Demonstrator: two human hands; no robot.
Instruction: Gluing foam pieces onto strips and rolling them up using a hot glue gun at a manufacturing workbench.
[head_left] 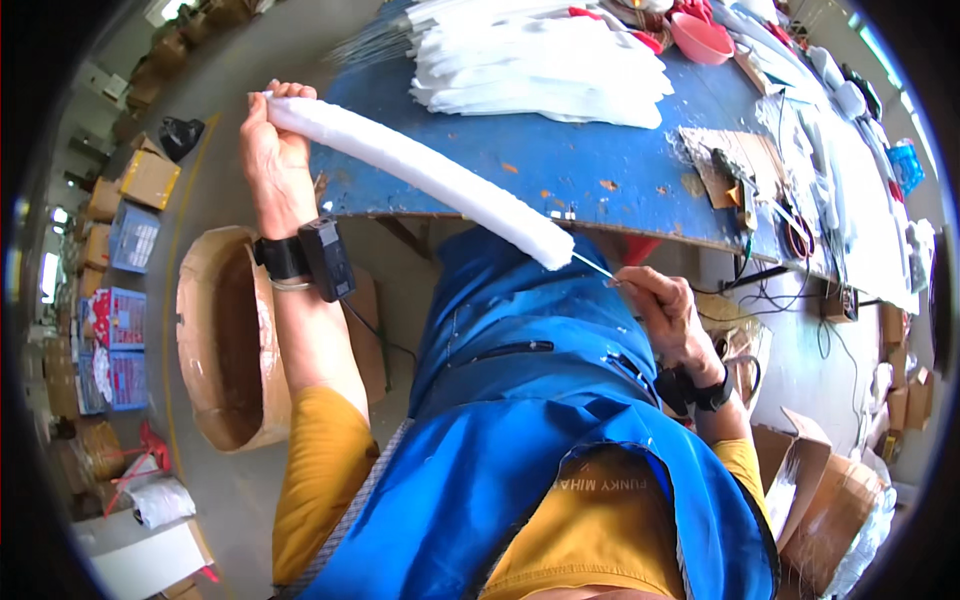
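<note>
1. while the cardboard drum stood open on the floor at the far left, round and brown, the left hand was closed around one end of the long white fluffy tube.
2. a black wrist device sat strapped below that hand.
3. the tube looked soft and fuzzy, like a padded sleeve, straight and even in width, slanting down from the left hand across the edge of the blue worktable to the person's lap.
4. a stack of flat white pieces lay on the table's worn, chipped top.
5. a thin wire stuck out of the tube's lower end.
6. the right hand pinched that wire between its fingertips.
</note>
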